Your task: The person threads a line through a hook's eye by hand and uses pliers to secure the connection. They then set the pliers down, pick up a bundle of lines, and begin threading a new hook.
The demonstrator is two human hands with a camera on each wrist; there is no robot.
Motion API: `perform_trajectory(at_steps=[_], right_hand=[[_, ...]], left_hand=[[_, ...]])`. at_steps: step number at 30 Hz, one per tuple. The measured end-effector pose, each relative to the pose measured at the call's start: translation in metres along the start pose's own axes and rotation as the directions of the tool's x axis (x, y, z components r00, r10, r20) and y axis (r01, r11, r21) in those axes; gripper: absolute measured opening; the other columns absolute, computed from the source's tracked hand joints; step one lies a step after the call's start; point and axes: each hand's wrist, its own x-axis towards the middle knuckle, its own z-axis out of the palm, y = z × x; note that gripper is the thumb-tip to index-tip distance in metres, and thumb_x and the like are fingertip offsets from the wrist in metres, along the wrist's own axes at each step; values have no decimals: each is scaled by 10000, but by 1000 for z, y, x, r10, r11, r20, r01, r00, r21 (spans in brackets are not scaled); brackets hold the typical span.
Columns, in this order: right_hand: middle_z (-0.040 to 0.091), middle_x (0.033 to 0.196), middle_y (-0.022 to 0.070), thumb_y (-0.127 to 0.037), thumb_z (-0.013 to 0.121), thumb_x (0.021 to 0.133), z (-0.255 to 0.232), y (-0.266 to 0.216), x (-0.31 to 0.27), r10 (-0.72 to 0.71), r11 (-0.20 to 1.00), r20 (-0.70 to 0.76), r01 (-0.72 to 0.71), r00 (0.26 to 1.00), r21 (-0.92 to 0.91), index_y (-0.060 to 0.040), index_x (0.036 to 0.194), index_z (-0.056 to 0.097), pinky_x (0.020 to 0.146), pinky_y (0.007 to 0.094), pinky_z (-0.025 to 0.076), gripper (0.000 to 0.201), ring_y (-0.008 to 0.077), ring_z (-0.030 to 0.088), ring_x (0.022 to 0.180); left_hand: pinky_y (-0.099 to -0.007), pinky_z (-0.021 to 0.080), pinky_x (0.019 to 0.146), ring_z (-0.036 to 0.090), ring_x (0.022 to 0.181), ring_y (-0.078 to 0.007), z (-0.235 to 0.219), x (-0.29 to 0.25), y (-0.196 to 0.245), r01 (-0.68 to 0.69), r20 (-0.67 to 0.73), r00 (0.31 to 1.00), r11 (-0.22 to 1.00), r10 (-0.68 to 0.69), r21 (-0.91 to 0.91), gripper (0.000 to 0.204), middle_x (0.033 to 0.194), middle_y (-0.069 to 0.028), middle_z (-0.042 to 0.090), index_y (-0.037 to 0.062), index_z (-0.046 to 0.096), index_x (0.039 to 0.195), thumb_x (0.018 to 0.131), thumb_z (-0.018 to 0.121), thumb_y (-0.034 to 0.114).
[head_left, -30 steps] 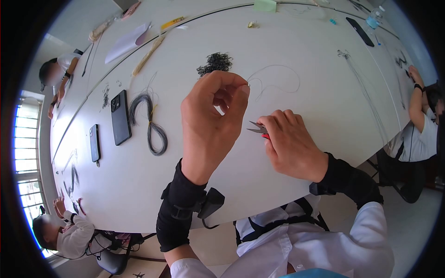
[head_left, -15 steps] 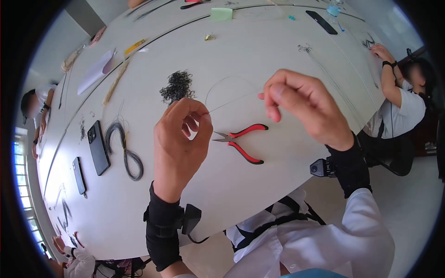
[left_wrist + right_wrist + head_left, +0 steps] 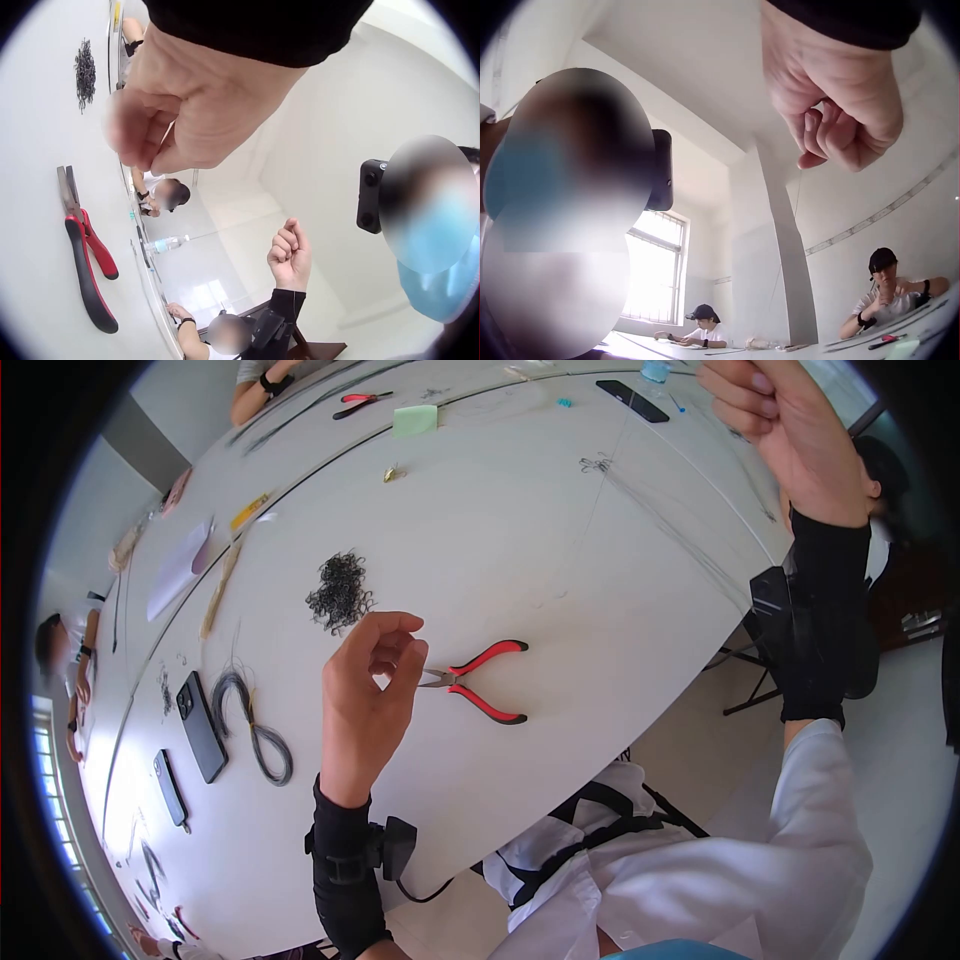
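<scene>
My left hand [image 3: 365, 705] is over the table beside the red-and-black pliers [image 3: 490, 705], thumb and forefinger pinched on a thin line; its end at the fingertips is too small to make out. The pliers lie with handles spread, tips partly behind that hand. Raised high at the upper right, my right hand [image 3: 800, 445] has its fingers curled and pinches the same line [image 3: 799, 191], which hangs from its fingertips in the right wrist view. Just beyond my left hand lies a pile of small dark hooks [image 3: 340, 592].
Left of my left hand are a coil of dark line [image 3: 250, 730] and two phones [image 3: 202, 728] [image 3: 170, 788]. Farther off lie a green paper [image 3: 415, 421], a small gold item [image 3: 393, 474], several hooks with lines [image 3: 598, 463] and a black phone [image 3: 632, 401]. Other people sit around the table.
My right hand let go of the pliers, took the line and moved far up and right. The line is drawn out from its loop. My left hand keeps its pinch.
</scene>
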Motion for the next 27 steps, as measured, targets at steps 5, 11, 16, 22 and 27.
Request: perform_trajectory(at_steps=[5,11,16,22,27], right_hand=[[338,635,-123,-211,588,1043,-26,8,26,89,996,-102,-88,991,18,-1,1115,649,427,177,209,231,-9,278,504],[339,611,-125,-204,595,1039,-88,15,30,163,985,-260,-140,952,105,-35,1086,632,402,186,195,180,-3,264,484],[327,657,-101,-372,582,1035,-167,64,-19,376,856,-254,-439,891,-272,-68,1031,673,473,187,240,317,-9,297,536],[423,680,-91,-402,593,1022,-173,109,-89,631,485,-371,-720,681,-497,-98,1179,702,404,186,220,359,-8,293,469],[694,834,81,-400,589,1020,-158,110,-106,741,267,-319,-696,590,-666,-60,1314,636,381,231,316,452,48,432,441]], left_hand=[[-258,522,795,630,815,-101,1,-1,3,43,0,999,998,-44,34,134,914,-52,676,-29,638,1096,981,617,35],[-260,518,790,622,800,-102,3,0,-2,47,11,999,998,-48,37,133,900,-49,675,-29,638,1093,980,616,37],[-260,516,789,620,799,-99,3,1,-3,56,12,998,997,-57,43,135,887,-49,675,-28,640,1095,979,615,36],[-261,516,782,619,797,-97,3,2,-3,79,29,996,995,-81,62,142,883,-48,677,-29,642,1099,979,614,41],[-268,506,690,620,725,-120,2,2,-10,21,-18,1000,997,-19,74,119,851,-75,707,-2,674,1059,959,655,60]])
